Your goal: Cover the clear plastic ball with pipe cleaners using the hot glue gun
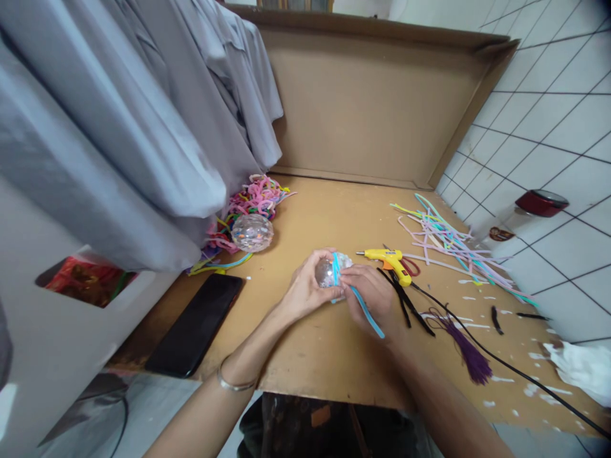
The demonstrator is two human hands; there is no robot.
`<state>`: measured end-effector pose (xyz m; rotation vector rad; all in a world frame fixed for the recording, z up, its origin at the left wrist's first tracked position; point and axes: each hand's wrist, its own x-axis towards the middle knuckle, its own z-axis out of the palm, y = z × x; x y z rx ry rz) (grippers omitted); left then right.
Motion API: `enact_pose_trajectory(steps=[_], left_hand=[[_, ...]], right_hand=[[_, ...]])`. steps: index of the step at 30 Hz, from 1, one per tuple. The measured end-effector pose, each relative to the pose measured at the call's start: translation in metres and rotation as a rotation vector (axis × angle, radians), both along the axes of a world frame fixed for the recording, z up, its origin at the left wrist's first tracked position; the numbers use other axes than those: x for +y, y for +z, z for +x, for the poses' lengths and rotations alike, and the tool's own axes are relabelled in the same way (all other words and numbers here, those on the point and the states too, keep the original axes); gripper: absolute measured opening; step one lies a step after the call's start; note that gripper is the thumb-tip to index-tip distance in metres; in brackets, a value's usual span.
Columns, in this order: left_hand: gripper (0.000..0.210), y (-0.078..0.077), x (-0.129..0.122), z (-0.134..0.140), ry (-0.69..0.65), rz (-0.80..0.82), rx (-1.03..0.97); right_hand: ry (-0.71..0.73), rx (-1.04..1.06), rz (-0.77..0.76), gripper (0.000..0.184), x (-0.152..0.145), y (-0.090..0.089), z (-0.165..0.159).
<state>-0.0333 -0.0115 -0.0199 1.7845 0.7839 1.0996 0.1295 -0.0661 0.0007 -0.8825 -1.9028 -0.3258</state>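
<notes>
My left hand (308, 283) is wrapped round a clear faceted ball (324, 273) above the middle of the table. A light blue pipe cleaner (367, 312) runs across the ball, and its free end sticks out toward me. My right hand (370, 289) pinches this pipe cleaner against the ball's right side. Just right of my hands lies a yellow glue gun (389, 259), its nozzle pointing left. A second clear faceted ball (252, 233) rests at the left, beside a tangle of mostly pink pipe cleaners (260, 196).
A black phone (196, 326) lies left. On the right are loose pastel pipe cleaners (442, 238), black pipe cleaner pieces (405, 299), a purple tassel (468, 353), the glue gun's cord (506, 364) and a red-lidded jar (510, 219). Cardboard (363, 102) stands behind; grey cloth (191, 108) hangs left.
</notes>
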Motion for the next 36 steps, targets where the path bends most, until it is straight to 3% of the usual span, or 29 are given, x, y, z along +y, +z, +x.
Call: enact_pose_trajectory(steps=[9,23,32,36], left_hand=[[0.042,-0.002,0.004,-0.002,-0.054,0.124,-0.036],[0.041,-0.004,0.006,-0.003,-0.079,0.178,-0.006],[0.068,-0.011,0.011,-0.008,-0.097,0.370,0.202],[0.068,-0.013,0.012,-0.008,-0.087,0.453,0.241]], right_hand=[[-0.020,-0.050,0.046,0.019,0.001,0.000,0.000],[-0.029,-0.025,0.050,0.021,-0.001,0.001,-0.003],[-0.052,-0.026,0.025,0.020,-0.003,0.003,-0.004],[-0.062,-0.015,-0.001,0.021,-0.003,-0.003,-0.004]])
